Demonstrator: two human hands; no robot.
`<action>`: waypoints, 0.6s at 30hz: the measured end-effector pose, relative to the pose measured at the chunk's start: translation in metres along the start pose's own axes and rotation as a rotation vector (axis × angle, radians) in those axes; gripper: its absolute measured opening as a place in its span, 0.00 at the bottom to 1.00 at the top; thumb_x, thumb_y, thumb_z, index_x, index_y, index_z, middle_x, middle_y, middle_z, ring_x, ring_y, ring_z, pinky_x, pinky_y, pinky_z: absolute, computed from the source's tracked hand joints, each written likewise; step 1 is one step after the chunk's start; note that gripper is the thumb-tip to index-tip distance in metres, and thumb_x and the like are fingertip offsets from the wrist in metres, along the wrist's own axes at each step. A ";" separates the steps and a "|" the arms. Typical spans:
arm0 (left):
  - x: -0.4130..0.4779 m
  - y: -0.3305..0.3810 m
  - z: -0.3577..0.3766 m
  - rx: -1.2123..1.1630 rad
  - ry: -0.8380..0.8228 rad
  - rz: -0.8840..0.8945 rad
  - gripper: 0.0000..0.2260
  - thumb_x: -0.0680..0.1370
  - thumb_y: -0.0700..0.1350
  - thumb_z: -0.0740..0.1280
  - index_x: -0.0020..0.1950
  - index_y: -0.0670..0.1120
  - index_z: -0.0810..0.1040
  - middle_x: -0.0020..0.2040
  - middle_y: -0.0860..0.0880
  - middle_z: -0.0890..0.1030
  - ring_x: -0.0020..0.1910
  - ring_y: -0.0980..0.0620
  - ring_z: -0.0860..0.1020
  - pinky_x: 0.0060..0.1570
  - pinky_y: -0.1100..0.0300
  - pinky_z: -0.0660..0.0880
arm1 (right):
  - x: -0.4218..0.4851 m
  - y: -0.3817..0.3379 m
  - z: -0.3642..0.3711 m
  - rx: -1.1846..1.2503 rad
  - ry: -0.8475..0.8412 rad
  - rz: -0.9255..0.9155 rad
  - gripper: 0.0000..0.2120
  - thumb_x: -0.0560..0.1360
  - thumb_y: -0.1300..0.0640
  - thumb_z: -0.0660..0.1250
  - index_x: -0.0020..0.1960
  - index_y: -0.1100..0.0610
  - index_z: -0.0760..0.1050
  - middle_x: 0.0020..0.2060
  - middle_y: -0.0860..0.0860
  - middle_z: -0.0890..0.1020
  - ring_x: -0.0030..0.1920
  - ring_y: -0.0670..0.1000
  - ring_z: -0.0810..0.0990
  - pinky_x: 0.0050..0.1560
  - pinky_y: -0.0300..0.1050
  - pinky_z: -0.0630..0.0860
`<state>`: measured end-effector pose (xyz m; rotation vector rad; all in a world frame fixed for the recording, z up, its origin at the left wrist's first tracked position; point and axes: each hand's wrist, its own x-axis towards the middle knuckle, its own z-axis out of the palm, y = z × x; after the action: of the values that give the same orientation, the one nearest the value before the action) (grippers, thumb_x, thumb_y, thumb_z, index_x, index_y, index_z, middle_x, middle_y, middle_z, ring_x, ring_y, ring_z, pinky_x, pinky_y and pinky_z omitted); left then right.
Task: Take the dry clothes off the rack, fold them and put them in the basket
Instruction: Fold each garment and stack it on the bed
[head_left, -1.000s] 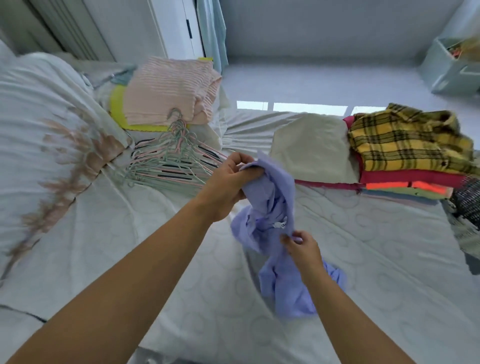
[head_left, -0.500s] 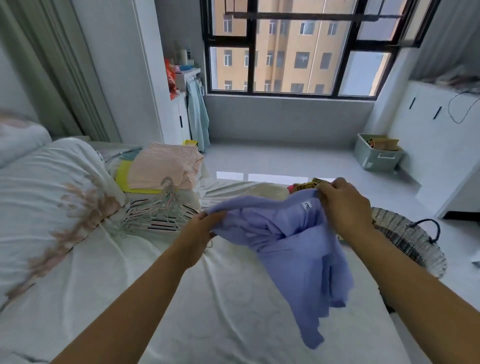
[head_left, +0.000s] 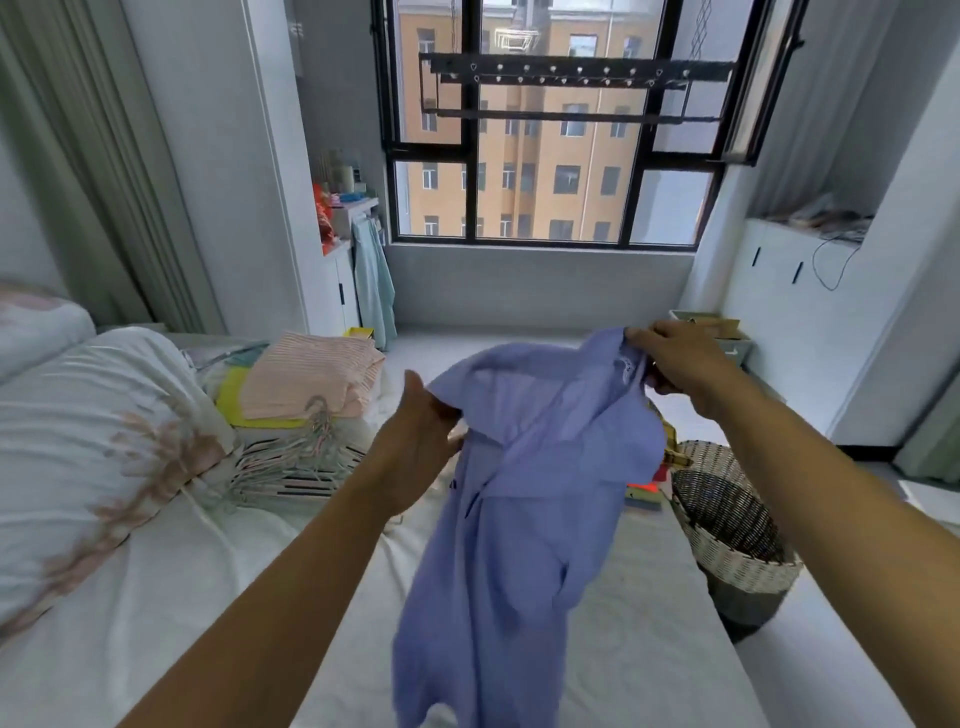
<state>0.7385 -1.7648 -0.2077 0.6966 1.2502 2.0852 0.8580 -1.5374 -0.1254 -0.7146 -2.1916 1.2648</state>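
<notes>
Right-hand fingers (head_left: 640, 336) are pinched on the collar edge of the lilac shirt (head_left: 524, 499), just beside its white label. The right hand (head_left: 675, 364) is raised and held out to the side. The left hand (head_left: 421, 431) grips the opposite shoulder edge with the thumb over the cloth; the other fingers are hidden behind it. Change over the last second: the shirt was a bunched wad held low over the bed (head_left: 654, 654), and the right hand was pinching further down. It has since been lifted and drawn apart between the two hands, and now hangs open at full length in the air with its hem near the bottom edge of the view. Judgement: the garment is shaken out and oriented, ready to lay flat for folding; no fold made yet, nothing of it in the basket (head_left: 748, 566). Material is thin woven cloth, soft, limp and creased, with a slight twist at mid-body. The basket is an open, stiff wicker weave standing on the floor just beside the bed. On the bed are a folded pink striped garment (head_left: 311, 374), a pile of wire hangers (head_left: 306, 462) and a quilted, smooth sheet. The rack (head_left: 571, 73) at the window is bare of clothes.
</notes>
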 end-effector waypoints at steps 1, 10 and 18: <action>0.002 -0.007 0.003 -0.015 0.032 -0.069 0.26 0.76 0.60 0.51 0.63 0.45 0.73 0.59 0.48 0.80 0.55 0.52 0.77 0.53 0.61 0.75 | -0.003 -0.006 -0.001 0.031 -0.019 0.036 0.17 0.79 0.55 0.62 0.33 0.58 0.63 0.26 0.55 0.66 0.25 0.52 0.64 0.24 0.38 0.62; -0.015 0.002 0.024 0.334 -0.055 -0.089 0.08 0.73 0.36 0.69 0.51 0.42 0.78 0.46 0.47 0.84 0.46 0.47 0.80 0.46 0.57 0.79 | -0.021 0.000 -0.003 0.241 -0.384 0.025 0.08 0.72 0.65 0.70 0.48 0.60 0.73 0.36 0.56 0.75 0.33 0.50 0.73 0.37 0.41 0.74; -0.008 0.065 0.048 0.886 0.106 0.244 0.14 0.75 0.44 0.69 0.34 0.49 0.67 0.30 0.53 0.69 0.28 0.60 0.69 0.31 0.64 0.64 | -0.042 0.047 0.020 -0.248 -0.180 -0.090 0.09 0.79 0.59 0.60 0.42 0.61 0.69 0.33 0.54 0.71 0.34 0.52 0.68 0.30 0.33 0.64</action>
<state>0.7621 -1.7671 -0.1299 1.1615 2.2729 1.6875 0.8843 -1.5577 -0.1824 -0.6063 -2.5281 1.0586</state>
